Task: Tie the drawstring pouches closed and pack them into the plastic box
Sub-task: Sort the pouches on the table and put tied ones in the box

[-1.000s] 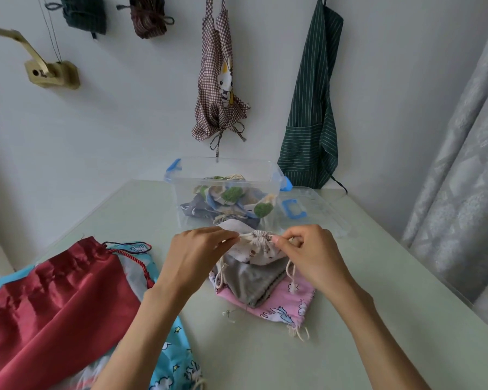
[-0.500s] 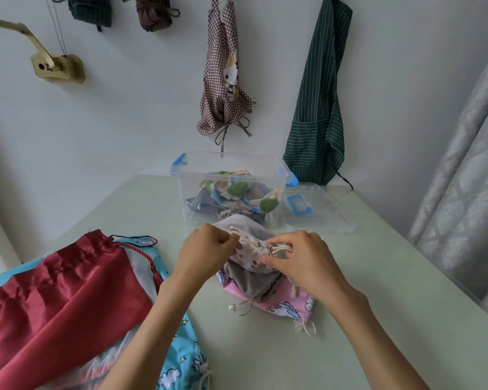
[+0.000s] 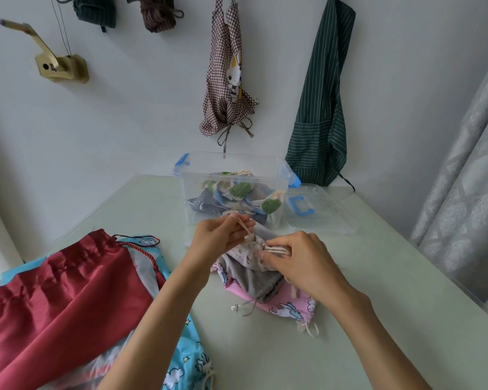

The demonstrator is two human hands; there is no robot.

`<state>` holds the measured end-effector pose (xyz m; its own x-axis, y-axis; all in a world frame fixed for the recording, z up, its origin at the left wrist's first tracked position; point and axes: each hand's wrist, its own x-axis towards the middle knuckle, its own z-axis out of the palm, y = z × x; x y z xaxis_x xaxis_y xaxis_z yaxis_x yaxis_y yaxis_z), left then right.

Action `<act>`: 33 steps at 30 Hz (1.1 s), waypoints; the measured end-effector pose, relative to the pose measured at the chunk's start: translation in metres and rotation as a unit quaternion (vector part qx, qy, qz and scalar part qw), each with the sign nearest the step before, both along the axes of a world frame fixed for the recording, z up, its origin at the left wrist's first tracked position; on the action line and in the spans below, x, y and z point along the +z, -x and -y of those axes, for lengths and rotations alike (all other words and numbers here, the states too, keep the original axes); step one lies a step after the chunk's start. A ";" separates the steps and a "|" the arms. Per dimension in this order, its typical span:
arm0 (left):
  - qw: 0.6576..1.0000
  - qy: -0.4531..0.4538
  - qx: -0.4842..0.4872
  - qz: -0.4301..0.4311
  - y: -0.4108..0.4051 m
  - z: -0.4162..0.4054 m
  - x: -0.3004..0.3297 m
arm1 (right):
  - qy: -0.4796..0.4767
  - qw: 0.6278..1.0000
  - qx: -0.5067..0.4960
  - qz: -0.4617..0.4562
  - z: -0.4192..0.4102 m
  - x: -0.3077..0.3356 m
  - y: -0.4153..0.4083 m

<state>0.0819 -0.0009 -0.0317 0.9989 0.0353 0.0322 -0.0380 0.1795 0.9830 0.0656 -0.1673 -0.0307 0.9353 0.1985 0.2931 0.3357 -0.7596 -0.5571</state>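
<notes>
Wall: plain white wall [image 3: 141, 114], soft daylight.
Hangings: checked apron [image 3: 226, 80]; green striped apron [image 3: 319, 108]; wooden hook [image 3: 59, 66] at left.
Right: grey patterned curtain [image 3: 468, 178].
Table: pale green table [image 3: 378, 319].

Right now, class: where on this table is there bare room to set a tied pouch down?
Bare table lies right of the pink pouch, below the lid, and left of the plastic box above the red bag. It is crowded between the left hand, right hand and box.

Two hands [image 3: 220, 237]; one plastic box [image 3: 234, 167]; two aprons [image 3: 319, 108].
</notes>
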 end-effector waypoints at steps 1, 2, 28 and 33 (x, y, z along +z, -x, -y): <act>0.999 0.037 -0.012 -0.012 -0.001 0.000 0.002 | -0.006 1.000 -0.001 0.008 0.001 0.002 0.000; 0.997 0.068 -0.019 -0.022 -0.001 -0.001 0.003 | -0.013 1.000 -0.003 0.017 0.003 0.003 0.000; 0.941 -0.261 -0.205 0.061 0.009 -0.002 0.003 | -0.034 0.962 0.137 -0.232 0.037 0.039 0.016; 0.915 -0.297 -0.272 0.032 0.015 0.011 0.000 | -0.101 0.968 0.069 -0.218 0.046 0.053 0.018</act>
